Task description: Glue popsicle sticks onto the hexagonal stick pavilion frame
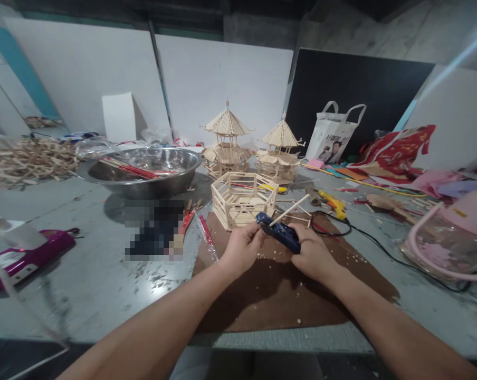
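Note:
My right hand (312, 253) is wrapped round a dark blue hand tool (284, 236) that looks like a cutter. A thin wooden stick (292, 208) lies across the tool and slants up to the right. At the tool's left end, my left hand (243, 248) is closed, fingertips pressed together; what they pinch is hidden. Both hands are above a brown board (270, 301) strewn with small pale chips. Just beyond them stands a hexagonal frame of wooden sticks (244, 219), open at the top.
Two stick-built pagodas (227, 126) stand behind. To the left are a metal basin (143, 182) with red-tipped sticks and a purple power strip (44, 253). At right lie a yellow glue gun (333, 203), its black cable (381, 250) and a pink-handled clear container (452, 237).

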Tool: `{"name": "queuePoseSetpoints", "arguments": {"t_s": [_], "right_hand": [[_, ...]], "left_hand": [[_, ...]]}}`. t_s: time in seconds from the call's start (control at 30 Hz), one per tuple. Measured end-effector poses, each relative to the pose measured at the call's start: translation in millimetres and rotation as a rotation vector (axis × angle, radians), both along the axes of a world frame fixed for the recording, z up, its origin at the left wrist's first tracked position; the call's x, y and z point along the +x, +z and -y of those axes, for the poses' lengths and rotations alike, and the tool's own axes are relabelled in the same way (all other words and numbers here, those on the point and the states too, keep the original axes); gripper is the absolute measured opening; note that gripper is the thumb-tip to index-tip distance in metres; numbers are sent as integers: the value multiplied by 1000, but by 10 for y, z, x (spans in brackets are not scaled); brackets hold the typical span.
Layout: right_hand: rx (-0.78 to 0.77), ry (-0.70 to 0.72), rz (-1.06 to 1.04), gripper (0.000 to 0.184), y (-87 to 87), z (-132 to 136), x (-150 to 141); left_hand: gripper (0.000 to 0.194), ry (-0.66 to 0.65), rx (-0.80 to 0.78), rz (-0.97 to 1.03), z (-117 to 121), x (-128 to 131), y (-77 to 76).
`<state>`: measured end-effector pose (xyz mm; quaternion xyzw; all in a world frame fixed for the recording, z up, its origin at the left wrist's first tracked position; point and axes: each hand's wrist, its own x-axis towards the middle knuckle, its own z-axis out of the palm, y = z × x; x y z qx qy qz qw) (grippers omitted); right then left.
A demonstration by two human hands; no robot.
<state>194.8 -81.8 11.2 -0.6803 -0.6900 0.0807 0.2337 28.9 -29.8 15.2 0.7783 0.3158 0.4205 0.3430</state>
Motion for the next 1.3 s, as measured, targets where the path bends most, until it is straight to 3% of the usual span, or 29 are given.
{"name": "queuePoseSetpoints", "arguments": {"t_s": [0.6, 0.9, 1.1, 1.3], "right_hand": [[-20, -5, 34, 60, -38, -26, 6], [-73, -32, 68, 50, 14, -6, -7], [-102, -56, 163, 30, 101, 42, -37], [-137, -86, 239, 26, 104, 40, -35]], "left_hand": [[31, -5, -61, -6, -9, 10, 33], [32, -40, -64, 10, -13, 12, 34], [33, -26, -54, 1, 11, 13, 30], [35, -4, -79, -27, 13, 23, 37]]}}
